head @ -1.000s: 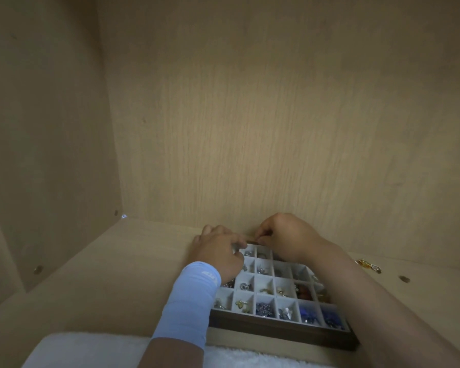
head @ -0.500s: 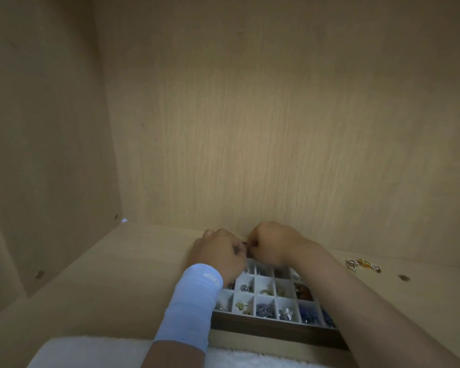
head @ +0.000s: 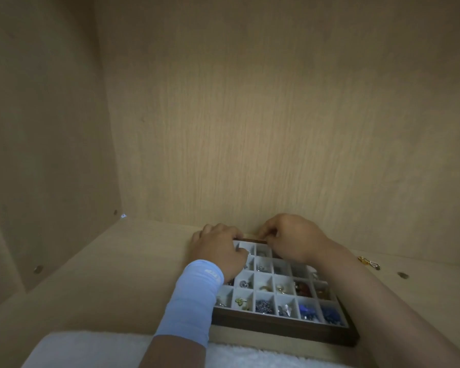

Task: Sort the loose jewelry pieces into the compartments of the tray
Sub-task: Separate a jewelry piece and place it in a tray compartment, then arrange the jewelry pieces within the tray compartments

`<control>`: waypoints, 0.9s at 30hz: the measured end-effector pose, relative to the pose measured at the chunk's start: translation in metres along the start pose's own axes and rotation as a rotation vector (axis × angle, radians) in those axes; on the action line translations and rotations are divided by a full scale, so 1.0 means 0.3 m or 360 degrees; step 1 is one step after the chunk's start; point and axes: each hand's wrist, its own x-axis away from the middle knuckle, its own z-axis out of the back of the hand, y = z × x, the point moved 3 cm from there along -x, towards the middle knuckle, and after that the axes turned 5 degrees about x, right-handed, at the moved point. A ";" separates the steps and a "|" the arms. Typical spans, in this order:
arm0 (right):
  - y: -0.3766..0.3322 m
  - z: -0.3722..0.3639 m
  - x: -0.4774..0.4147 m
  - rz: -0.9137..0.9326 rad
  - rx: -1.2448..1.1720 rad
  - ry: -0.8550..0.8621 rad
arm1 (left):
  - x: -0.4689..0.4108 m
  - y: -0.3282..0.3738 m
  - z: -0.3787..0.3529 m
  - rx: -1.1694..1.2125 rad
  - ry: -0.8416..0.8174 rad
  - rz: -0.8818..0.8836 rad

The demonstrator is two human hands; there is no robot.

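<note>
A dark wooden tray (head: 284, 331) with white compartments lies on the shelf and holds several jewelry pieces: silver, gold, amber and blue. My left hand (head: 218, 251), with a light blue wrist sleeve, curls over the tray's far-left corner, thumb inside the rim. My right hand (head: 292, 240) sits at the far rim with fingertips pinched together. Whatever is between them is hidden. A few loose jewelry pieces (head: 368, 262), gold and silver, lie on the shelf to the right of the tray.
The tray sits inside a light wooden cabinet, close to the back wall (head: 250, 128), with a side wall (head: 51, 128) on the left. A white towel (head: 91, 349) lies along the near edge. Metal pegs (head: 402, 275) dot the shelf.
My hands met over the tray's far edge half a second ago. They have since parted, and the far rim shows between them.
</note>
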 end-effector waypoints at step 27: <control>0.585 0.077 0.316 -0.0463 -0.0116 0.0155 | 0.019 0.428 -0.139 0.0102 -0.0329 -0.0348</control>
